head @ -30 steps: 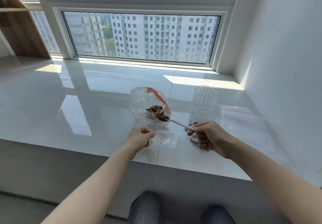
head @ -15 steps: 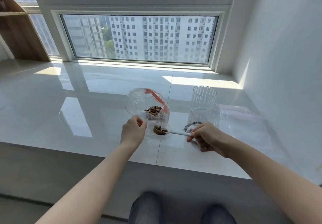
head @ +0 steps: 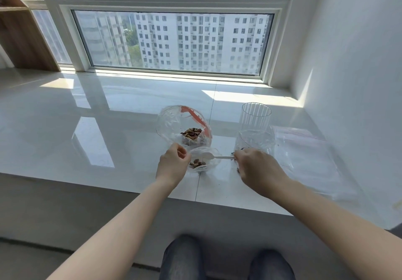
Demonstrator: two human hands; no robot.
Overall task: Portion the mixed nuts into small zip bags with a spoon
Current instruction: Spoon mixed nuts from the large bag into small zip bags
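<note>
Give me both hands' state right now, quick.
Left hand: fingers pinch the rim of the small zip bag, holding it open.
Right hand: fingers grip the handle of the white spoon, bowl over the bag.

One head-worn wide-angle view, looking forward and down from close above the sill's (head: 108, 127) near edge, facing the window (head: 174, 42); forearms and knees (head: 185, 255) fill the bottom, the wall's on the right.

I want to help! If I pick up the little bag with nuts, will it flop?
Probably floppy: the small zip bag is thin, crinkled clear plastic. The left hand holds its mouth open, so it likely sags alone. With few nuts inside, it is probably light.
</note>
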